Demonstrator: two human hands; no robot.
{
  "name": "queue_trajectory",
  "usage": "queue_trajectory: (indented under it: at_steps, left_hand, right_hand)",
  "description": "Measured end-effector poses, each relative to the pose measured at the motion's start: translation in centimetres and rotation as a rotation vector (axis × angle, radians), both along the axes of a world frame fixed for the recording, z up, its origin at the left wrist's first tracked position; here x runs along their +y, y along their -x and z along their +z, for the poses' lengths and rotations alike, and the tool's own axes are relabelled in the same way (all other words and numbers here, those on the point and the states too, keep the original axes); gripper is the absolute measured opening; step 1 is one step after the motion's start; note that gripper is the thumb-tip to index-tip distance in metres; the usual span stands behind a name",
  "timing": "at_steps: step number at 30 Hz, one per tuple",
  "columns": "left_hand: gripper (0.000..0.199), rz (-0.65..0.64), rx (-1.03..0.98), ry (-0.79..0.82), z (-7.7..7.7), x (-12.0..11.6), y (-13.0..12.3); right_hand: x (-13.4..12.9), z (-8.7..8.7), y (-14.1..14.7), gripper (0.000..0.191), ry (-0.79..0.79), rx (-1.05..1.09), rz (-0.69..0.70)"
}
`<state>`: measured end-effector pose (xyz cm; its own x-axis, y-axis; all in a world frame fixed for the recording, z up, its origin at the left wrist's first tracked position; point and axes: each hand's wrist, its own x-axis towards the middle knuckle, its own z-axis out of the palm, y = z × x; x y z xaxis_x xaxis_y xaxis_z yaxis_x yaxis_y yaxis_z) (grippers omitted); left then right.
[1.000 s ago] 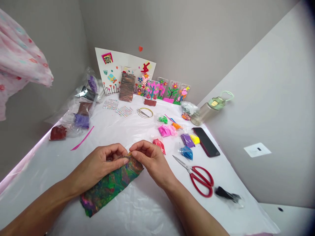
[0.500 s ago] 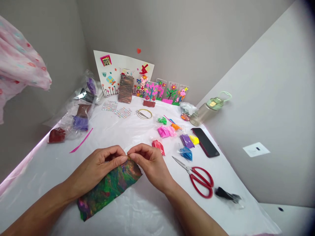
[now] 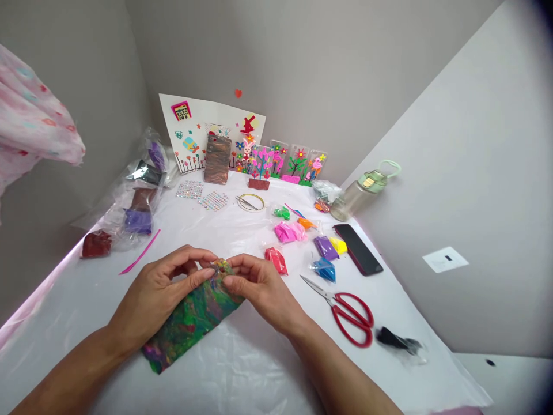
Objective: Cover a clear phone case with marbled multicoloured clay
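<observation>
Both hands hold a flat, oblong sheet of marbled clay (image 3: pixel 190 320), green with purple, orange and brown swirls and slightly ragged edges. It lies tilted over the white-covered table, its lower left end toward me. My left hand (image 3: pixel 168 282) pinches the upper edge between thumb and fingers. At the same far end, my right hand (image 3: pixel 259 285) grips the clay close to its right corner, thumb on top. A small bit of the edge sticks up between the two hands. The fingertips behind the sheet are hidden.
Red-handled scissors (image 3: pixel 345 311) lie right of my hands, near a black phone (image 3: pixel 358 249). Bagged clay lumps, such as a pink one (image 3: pixel 290 231), lie beyond. A bottle (image 3: pixel 360 193) and decorated clear cases (image 3: pixel 298 164) stand at the back. Plastic bags (image 3: pixel 142 196) lie left.
My fingers have parted slightly along the upper edge, so more of the clay there shows between them. The sheet's lower end has shifted a little up and right.
</observation>
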<state>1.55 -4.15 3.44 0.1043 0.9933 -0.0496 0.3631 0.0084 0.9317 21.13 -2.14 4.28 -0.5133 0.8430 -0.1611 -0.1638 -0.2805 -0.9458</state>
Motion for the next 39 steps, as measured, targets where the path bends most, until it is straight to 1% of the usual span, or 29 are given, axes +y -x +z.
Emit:
queue_trajectory:
  at_steps: [3,6,9,11,14,16,17,21,24,26,28,30,32,34,36,39]
  left_hand:
    - [0.021,0.031,0.061,-0.181,0.0,0.1,-0.3]
    - [0.018,0.021,0.106,-0.34,-0.7,0.0,-0.4]
    - [0.018,0.0,0.187,-0.492,-1.3,-0.2,-0.3]
    - [0.02,-0.015,0.25,-0.559,-1.6,-0.3,-0.2]
    - [0.022,-0.023,0.306,-0.584,-1.7,-0.3,-0.2]
    - [0.02,-0.016,0.277,-0.539,-1.6,-0.2,-0.4]
    - [0.019,-0.009,0.247,-0.491,-1.5,-0.2,-0.6]
    - [0.021,0.002,0.132,-0.197,-0.8,-0.3,-1.2]
    - [0.024,-0.013,0.073,-0.052,-0.5,-0.4,-1.4]
    - [0.025,-0.023,0.018,-0.003,-0.3,-0.4,-1.4]
    - [0.026,-0.02,-0.032,0.025,-0.2,-0.4,-1.4]
    - [0.026,-0.008,-0.06,0.044,-0.1,-0.3,-1.3]
    - [0.027,0.007,-0.087,0.068,0.0,-0.2,-1.1]
    - [0.028,0.018,-0.13,0.092,0.1,-0.1,-1.0]
    - [0.031,0.021,-0.174,0.121,0.1,0.0,-1.0]
    - [0.033,-0.002,-0.239,0.158,0.0,-0.1,-1.0]
  right_hand:
    - [0.0,-0.3,0.1,0.028,0.067,0.029,-0.017]
    - [0.0,-0.5,0.4,0.027,0.09,0.028,-0.054]
    - [0.0,-0.7,0.6,0.031,0.107,0.031,-0.075]
    - [0.0,-0.9,0.7,0.034,0.123,0.041,-0.079]
    - [0.1,-1.0,0.7,0.037,0.133,0.048,-0.08]
    - [0.1,-1.0,0.7,0.037,0.115,0.037,-0.08]
    - [0.1,-0.9,0.7,0.037,0.098,0.024,-0.083]
    - [0.0,-0.6,0.8,0.035,0.029,-0.049,-0.126]
    - [-0.2,-0.9,1.0,0.032,-0.039,-0.123,-0.136]
    - [-0.3,-1.2,1.0,0.03,-0.116,-0.194,-0.135]
    - [-0.3,-1.4,0.7,0.031,-0.186,-0.242,-0.101]
    - [-0.3,-1.3,0.4,0.034,-0.224,-0.256,-0.053]
    - [-0.1,-1.1,0.1,0.036,-0.243,-0.252,-0.041]
    - [0.0,-0.8,0.0,0.031,-0.223,-0.211,-0.055]
    - [0.1,-0.5,0.1,0.025,-0.169,-0.149,-0.062]
    - [0.0,-0.4,0.4,0.023,-0.125,-0.111,-0.074]
